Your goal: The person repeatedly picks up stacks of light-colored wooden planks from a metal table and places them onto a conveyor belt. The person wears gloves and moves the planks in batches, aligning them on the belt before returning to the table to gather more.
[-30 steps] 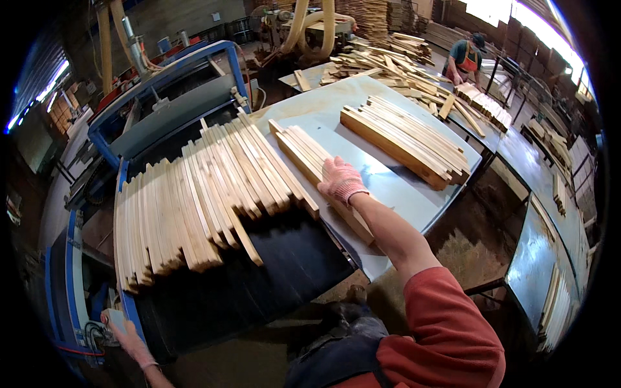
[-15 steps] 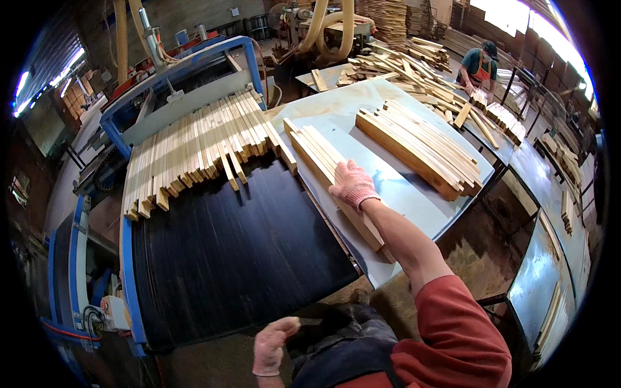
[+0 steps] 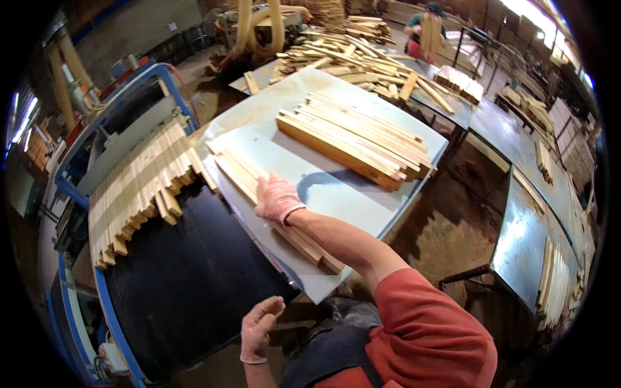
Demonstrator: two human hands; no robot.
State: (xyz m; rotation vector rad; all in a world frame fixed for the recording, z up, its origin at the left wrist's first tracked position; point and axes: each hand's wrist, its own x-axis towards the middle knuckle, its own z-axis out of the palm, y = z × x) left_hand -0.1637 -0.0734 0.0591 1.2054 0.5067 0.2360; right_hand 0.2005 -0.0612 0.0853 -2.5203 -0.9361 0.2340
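Observation:
My right hand (image 3: 279, 198), in a pale pink knit glove, rests over a narrow row of light wooden strips (image 3: 303, 247) near the left edge of a pale sheet-topped table (image 3: 259, 152). Its fingers bend down onto the strips, with some fingertips hidden. At their near end the strips sit unevenly. My left hand (image 3: 259, 328), gloved alike, hovers low in front of my body by the conveyor's near end. It is empty, fingers loosely bent and thumb apart. Farther right on the table lies a wider stack of wooden strips (image 3: 349, 142).
Left of the table, a black conveyor belt (image 3: 187, 278) in a blue frame carries a row of strips (image 3: 139, 187). Loose wood (image 3: 349, 61) is heaped behind. A co-worker (image 3: 425, 32) holds strips at the far right. Metal tables (image 3: 524, 242) stand on the right.
The view has swung right, so the belt and table appear farther left. Under my right hand the strips have spread slightly at the near end. The co-worker has raised a bundle of strips.

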